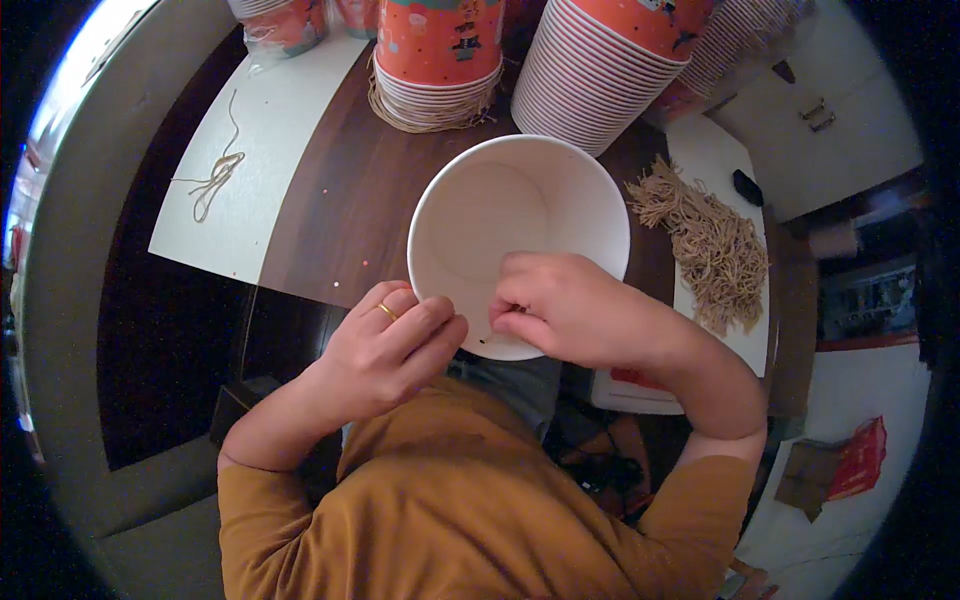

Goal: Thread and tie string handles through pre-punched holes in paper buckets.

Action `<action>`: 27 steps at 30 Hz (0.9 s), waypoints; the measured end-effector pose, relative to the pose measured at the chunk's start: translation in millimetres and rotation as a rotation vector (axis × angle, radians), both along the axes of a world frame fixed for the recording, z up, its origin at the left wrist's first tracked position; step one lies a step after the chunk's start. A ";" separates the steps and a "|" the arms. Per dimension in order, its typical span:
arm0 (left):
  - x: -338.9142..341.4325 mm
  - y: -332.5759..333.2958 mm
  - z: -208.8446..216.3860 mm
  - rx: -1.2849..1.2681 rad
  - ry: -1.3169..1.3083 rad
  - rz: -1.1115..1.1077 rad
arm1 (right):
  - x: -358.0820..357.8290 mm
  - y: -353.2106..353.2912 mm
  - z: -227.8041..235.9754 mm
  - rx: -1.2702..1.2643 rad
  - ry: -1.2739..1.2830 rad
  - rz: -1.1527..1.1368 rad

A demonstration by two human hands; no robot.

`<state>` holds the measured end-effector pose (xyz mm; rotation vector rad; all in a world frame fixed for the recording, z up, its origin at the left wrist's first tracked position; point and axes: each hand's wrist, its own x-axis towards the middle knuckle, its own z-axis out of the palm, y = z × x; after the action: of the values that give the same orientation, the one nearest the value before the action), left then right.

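Observation:
A white paper bucket [590,220] stands at the table's front edge before me, its mouth turned toward me so that its inside shows. My left hand [390,340], with a gold ring on one finger, is curled closed at the bucket's lower left rim. What its fingers hold, if anything, is hidden. My right hand [560,305] reaches over the lower right rim into the bucket, thumb and fingertips pinched together. Whatever is in that pinch is too small to make out. A small dark spot [484,341] shows on the inner wall just below the right fingertips.
A heap of tan twine cords [710,250] lies on the right, with a black object [747,187] beside it. Stacked orange printed buckets [440,45] and a taller leaning stack [590,80] stand behind. A loose cord [215,180] lies on the white panel at left.

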<state>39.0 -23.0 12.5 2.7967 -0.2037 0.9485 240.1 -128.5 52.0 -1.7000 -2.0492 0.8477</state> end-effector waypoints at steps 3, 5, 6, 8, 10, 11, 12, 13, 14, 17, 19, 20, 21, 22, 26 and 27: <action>0.0 0.6 0.6 0.017 0.002 0.000 | -1.7 2.4 4.6 -0.047 -0.029 0.014; 0.3 0.4 2.1 0.015 0.007 -0.001 | -2.6 3.4 5.3 -0.058 -0.031 0.019; 0.3 0.4 2.5 0.013 0.013 -0.002 | -2.8 3.9 4.9 -0.049 -0.025 0.027; 0.2 0.5 2.1 0.014 0.015 -0.003 | -3.0 4.2 4.8 -0.041 -0.019 0.034; 0.3 0.5 2.2 0.015 0.017 -0.006 | -3.1 3.8 5.3 -0.030 -0.029 0.042; 0.4 0.4 2.2 0.020 0.019 -0.006 | -3.5 3.2 4.5 -0.031 -0.028 0.041; 0.7 0.2 2.2 0.024 0.022 -0.007 | -4.3 2.2 2.9 -0.001 -0.036 0.029; 1.1 -0.1 2.3 0.024 0.022 -0.008 | -5.0 1.4 1.9 0.029 -0.044 0.018; 1.4 -0.3 2.4 0.027 0.018 -0.007 | -5.9 1.4 1.8 0.029 -0.043 0.018; 1.9 -1.1 2.9 0.030 0.013 -0.005 | -8.0 1.1 3.0 0.050 -0.082 0.006; 1.7 -1.3 3.4 0.031 0.012 -0.003 | -8.8 0.9 5.1 0.048 -0.055 0.022; 1.8 -1.3 3.5 0.034 0.015 0.000 | -8.7 1.2 6.4 0.048 -0.055 0.022; 1.8 -1.3 3.7 0.038 0.017 0.002 | -8.2 1.9 7.9 0.016 -0.041 0.032; 2.0 -1.3 4.0 0.038 0.017 0.003 | -7.8 2.3 8.6 -0.016 -0.027 0.043; 3.5 -0.7 5.5 0.034 0.012 0.006 | -7.7 0.9 1.5 -0.011 0.006 0.037; 3.6 0.1 5.8 0.026 0.010 0.011 | -9.4 -0.5 -0.4 0.023 0.003 0.007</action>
<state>42.6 -22.9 18.3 2.8282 -0.2003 0.9409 230.7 -129.0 51.6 -1.6796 -2.0567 0.8256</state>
